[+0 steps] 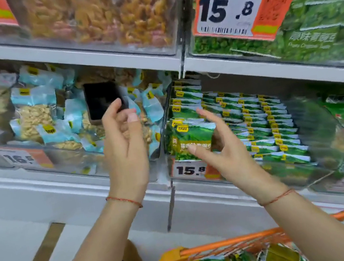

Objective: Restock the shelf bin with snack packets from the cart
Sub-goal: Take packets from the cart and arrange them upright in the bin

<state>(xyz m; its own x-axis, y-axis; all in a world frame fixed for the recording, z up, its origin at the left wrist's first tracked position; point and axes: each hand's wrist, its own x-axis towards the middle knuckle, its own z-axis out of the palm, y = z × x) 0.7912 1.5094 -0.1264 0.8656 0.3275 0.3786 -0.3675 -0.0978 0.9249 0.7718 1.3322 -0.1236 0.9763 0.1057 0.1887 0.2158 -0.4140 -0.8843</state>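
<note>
Here the right grip [219, 145] pinches a green snack packet [191, 140] just before the shelf bin [316, 129]; beside it, the left grip [122, 138] is relaxed, holding nothing.

Green snack packet [193, 140] upright at the clear shelf bin [316, 129] front, beside packed green rows
</note>
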